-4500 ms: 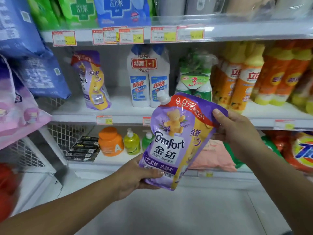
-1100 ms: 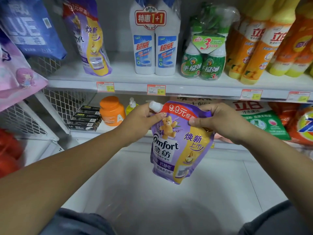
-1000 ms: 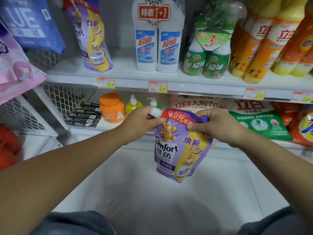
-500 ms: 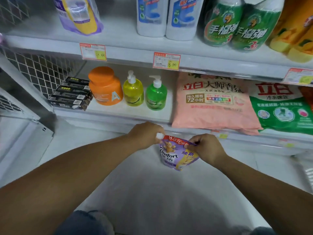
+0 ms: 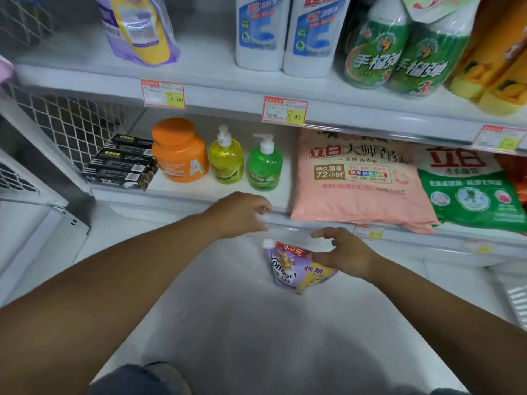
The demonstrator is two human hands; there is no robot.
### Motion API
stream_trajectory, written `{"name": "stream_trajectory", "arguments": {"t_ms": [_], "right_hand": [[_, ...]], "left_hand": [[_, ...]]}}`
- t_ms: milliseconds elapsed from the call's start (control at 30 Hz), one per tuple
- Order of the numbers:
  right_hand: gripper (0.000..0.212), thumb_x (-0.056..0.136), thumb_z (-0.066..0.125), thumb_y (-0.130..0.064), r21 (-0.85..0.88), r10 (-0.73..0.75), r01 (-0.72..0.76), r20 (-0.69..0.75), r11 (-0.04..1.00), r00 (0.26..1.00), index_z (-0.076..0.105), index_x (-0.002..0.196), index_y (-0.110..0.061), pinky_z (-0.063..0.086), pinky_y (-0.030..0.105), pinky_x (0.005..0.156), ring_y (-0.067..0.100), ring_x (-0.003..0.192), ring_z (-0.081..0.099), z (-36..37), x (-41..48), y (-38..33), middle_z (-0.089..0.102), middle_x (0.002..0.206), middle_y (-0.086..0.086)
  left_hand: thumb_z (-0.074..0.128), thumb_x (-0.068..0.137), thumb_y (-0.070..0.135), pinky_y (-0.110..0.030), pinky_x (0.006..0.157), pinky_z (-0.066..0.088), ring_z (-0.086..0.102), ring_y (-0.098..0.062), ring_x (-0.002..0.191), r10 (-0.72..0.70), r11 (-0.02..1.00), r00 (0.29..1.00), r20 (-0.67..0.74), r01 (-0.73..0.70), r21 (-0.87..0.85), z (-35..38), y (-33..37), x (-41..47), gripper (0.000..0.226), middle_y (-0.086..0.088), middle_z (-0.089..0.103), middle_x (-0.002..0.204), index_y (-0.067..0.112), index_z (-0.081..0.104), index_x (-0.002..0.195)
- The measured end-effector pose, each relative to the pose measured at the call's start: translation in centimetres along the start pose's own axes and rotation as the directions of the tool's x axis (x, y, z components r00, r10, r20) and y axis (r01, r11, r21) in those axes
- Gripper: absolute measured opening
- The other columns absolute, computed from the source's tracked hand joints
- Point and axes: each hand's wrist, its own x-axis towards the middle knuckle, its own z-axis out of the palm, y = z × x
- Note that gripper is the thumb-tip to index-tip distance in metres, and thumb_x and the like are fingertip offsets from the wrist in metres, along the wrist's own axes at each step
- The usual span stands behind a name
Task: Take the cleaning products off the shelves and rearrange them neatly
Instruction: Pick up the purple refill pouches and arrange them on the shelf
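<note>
The purple-and-yellow soft plastic pouch stands on the white floor under the spread right grip; the left grip hovers nearby, loosely curled, empty.

The white bottles and green bottles are cropped above.

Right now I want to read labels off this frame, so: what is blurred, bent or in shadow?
Head view: the left hand is smeared at the fingers; head view, the shelf edges bow from the wide lens; a soft shadow lies on the floor; the 18.00 price tag reads sharp.
</note>
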Motion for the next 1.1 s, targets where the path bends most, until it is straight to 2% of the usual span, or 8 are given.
{"name": "stream_trajectory", "arguments": {"t_ms": [100,200,367,533,733,800,933,1100], "right_hand": [[0.031,0.088,0.072,-0.027,-0.042,-0.172,0.168,-0.177,0.985,0.969,0.066,0.118,-0.024,0.044,0.023,0.088,0.013,0.109,0.060,-1.5,-0.6,-4.0,0.065,0.120,-0.004],[0.014,0.091,0.068,-0.020,-0.038,-0.361,0.369,-0.327,0.929,0.874,0.070,0.104,-0.024,0.048,0.017,0.088,0.002,0.095,0.065,-2.7,-1.1,-10.1,0.071,0.102,-0.008],[0.010,0.092,0.067,-0.018,0.005,-0.551,0.630,-0.480,0.777,0.683,0.071,0.098,-0.024,0.048,0.010,0.079,-0.003,0.087,0.065,-3.5,-0.9,-22.4,0.071,0.096,-0.015],[0.040,0.094,0.066,-0.026,-0.069,-0.603,0.680,-0.533,0.730,0.594,0.054,0.132,-0.021,0.045,0.019,0.088,0.009,0.106,0.059,-4.1,2.8,-31.9,0.059,0.124,-0.007],[0.086,0.083,0.077,-0.044,0.199,-0.456,0.641,-0.552,0.741,0.698,0.032,0.152,-0.019,0.044,0.036,0.107,0.019,0.131,0.050,-5.7,7.5,-40.2,0.048,0.147,0.004],[0.075,0.080,0.078,-0.047,0.287,-0.438,0.651,-0.546,0.703,0.714,0.045,0.143,-0.023,0.050,0.032,0.093,0.014,0.115,0.060,-6.0,8.4,-42.4,0.060,0.132,-0.003],[0.010,0.097,0.061,-0.028,0.384,-0.376,0.623,-0.546,0.682,0.748,0.063,0.099,-0.018,0.054,0.033,0.063,0.013,0.061,0.063,-5.2,9.3,-44.5,0.066,0.078,-0.002],[0.017,0.101,0.053,-0.011,0.435,-0.420,0.696,-0.573,0.572,0.704,0.067,0.093,-0.015,0.059,0.045,0.057,0.026,0.052,0.063,-5.0,7.1,-43.3,0.067,0.073,0.009]], "left_hand": [[0.071,0.087,0.025,-0.031,0.080,0.053,0.062,-0.012,0.083,0.122,0.992,0.921,-0.370,-0.123,0.019,-4.9,1.2,-0.9,0.025,0.009,0.067,0.102,0.023,0.069,0.112],[0.069,0.085,0.022,-0.028,0.082,0.044,0.059,-0.019,0.092,0.218,0.976,0.716,-0.664,-0.147,0.162,-9.5,1.0,-2.2,0.025,0.009,0.063,0.098,0.020,0.070,0.110],[0.072,0.081,0.025,-0.038,0.096,0.042,0.052,-0.032,0.109,0.167,0.975,0.475,-0.864,0.050,0.216,-15.4,-2.4,-3.5,0.037,-0.008,0.061,0.116,0.016,0.066,0.117],[0.068,0.086,0.041,-0.050,0.115,0.031,0.033,-0.034,0.143,0.079,0.970,0.517,-0.852,0.159,0.186,-16.7,-5.3,-2.9,0.062,-0.014,0.042,0.151,0.013,0.053,0.139],[0.044,0.088,0.049,-0.053,0.115,0.030,0.027,-0.027,0.148,0.132,0.965,0.554,-0.822,0.117,0.234,-16.0,-8.2,-2.1,0.067,-0.008,0.030,0.160,0.018,0.043,0.148],[0.049,0.088,0.043,-0.054,0.116,0.029,0.025,-0.024,0.148,0.147,0.969,0.538,-0.830,0.092,0.231,-16.1,-8.5,-2.0,0.065,-0.006,0.029,0.160,0.019,0.042,0.148],[0.056,0.088,0.036,-0.053,0.116,0.028,0.023,-0.022,0.149,0.161,0.967,0.543,-0.824,0.078,0.241,-16.1,-9.0,-1.9,0.065,-0.003,0.028,0.161,0.020,0.041,0.148],[0.056,0.094,0.040,-0.037,0.123,0.015,0.013,-0.011,0.151,0.095,0.992,0.561,-0.822,0.016,0.126,-16.7,-8.1,-3.0,0.069,0.005,0.019,0.163,0.022,0.027,0.155]]}}
